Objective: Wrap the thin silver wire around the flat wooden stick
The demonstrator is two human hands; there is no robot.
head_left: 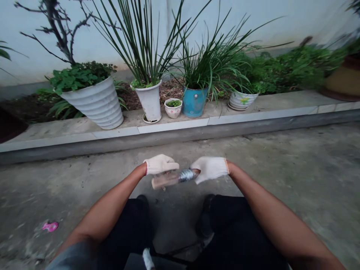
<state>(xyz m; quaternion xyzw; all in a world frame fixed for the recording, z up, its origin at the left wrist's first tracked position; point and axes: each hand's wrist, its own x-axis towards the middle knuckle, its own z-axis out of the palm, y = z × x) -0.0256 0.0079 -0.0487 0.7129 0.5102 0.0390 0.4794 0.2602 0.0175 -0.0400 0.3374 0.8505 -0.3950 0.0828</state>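
Observation:
Both hands wear white knit gloves and are held out in front of my knees. My right hand (211, 168) closes round the brown end of a short wooden-handled tool (165, 180), whose kind I cannot make out. Silver wrapping, like wire or tape, binds its middle, and the pale wooden part points left, smeared by motion. Just behind that wood is my left hand (161, 164), fingers stretched out to the right. Whether it touches the wood I cannot tell.
Along a low tiled ledge (174, 126) stand a ribbed white pot (94, 103), a tall white pot (150, 101), a small pot (173, 110), a blue pot (194, 103) and a patterned bowl (243, 100). A pink object (50, 226) lies on the concrete. A white-wrapped stick (147, 258) shows below.

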